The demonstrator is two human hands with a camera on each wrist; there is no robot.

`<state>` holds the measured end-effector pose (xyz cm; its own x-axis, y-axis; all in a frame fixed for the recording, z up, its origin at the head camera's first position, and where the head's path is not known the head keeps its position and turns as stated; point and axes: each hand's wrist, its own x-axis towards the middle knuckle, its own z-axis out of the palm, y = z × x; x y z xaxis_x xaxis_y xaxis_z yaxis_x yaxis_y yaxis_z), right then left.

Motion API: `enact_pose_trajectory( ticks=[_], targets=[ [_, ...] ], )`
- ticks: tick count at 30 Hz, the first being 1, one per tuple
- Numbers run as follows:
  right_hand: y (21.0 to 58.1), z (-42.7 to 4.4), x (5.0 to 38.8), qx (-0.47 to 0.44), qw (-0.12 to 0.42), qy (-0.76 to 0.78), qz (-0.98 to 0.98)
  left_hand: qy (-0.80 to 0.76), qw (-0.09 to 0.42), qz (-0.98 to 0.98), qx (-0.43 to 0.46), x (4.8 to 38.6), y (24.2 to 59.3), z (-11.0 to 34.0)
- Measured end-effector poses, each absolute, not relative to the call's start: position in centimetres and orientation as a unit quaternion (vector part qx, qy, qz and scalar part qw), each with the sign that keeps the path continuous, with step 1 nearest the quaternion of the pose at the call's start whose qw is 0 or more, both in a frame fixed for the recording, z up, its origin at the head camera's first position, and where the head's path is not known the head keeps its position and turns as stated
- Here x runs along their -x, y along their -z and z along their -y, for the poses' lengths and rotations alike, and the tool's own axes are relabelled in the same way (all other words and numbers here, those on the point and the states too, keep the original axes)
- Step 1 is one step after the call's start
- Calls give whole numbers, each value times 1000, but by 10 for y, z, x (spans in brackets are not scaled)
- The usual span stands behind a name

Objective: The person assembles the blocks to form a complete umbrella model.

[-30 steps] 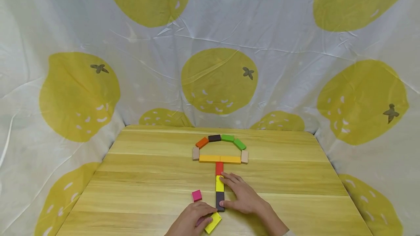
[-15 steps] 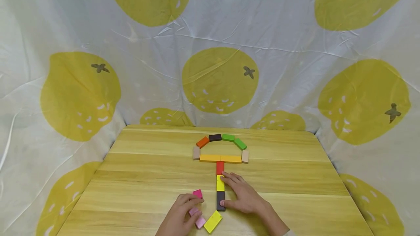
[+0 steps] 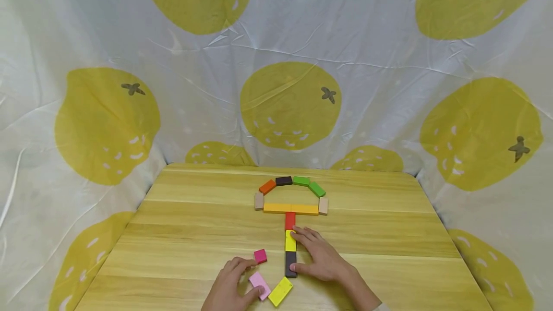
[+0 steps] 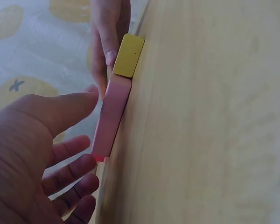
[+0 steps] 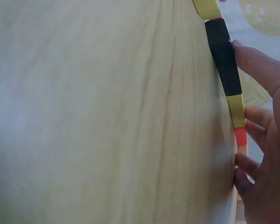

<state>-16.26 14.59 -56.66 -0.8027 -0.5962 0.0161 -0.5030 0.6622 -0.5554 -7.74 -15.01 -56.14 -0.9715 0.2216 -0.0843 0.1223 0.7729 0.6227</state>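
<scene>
In the head view my left hand [image 3: 228, 284] spreads over a pink block [image 3: 257, 282], its thumb on that block's near end. Its forefinger reaches a small magenta block [image 3: 260, 256], seemingly touching its edge. A yellow block [image 3: 280, 293] lies slanted, one corner meeting the pink one. My right hand [image 3: 325, 260] rests beside a straight column of red [image 3: 290, 221], yellow [image 3: 290, 244] and black [image 3: 290, 259] blocks. Its thumb lies on the black block and its fingertips touch the yellow one. The left wrist view shows relaxed left fingers alongside the pink block [image 4: 111, 114].
Beyond the column, two orange-yellow bars [image 3: 277, 209] lie end to end. An arch of wooden, orange, black and green blocks [image 3: 301, 181] curves above them. The wooden table [image 3: 181, 234] backs onto a lemon-print cloth [image 3: 371, 109].
My left hand has let go of the lower yellow block and moved left. The pink block, largely covered earlier, now shows, and the magenta block is uncovered again. The right hand stays put.
</scene>
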Motion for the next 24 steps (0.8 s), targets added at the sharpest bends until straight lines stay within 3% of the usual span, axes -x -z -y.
enact_pose_trajectory(
  ticks=[13, 24],
  targets=[
    [569, -146, 162, 298, 91, 281, -907, -320, 31, -941, -110, 73, 563, 155],
    [567, -146, 162, 302, 89, 284, -906, -334, 46, -936, -103, 71, 559, 153]
  ],
)
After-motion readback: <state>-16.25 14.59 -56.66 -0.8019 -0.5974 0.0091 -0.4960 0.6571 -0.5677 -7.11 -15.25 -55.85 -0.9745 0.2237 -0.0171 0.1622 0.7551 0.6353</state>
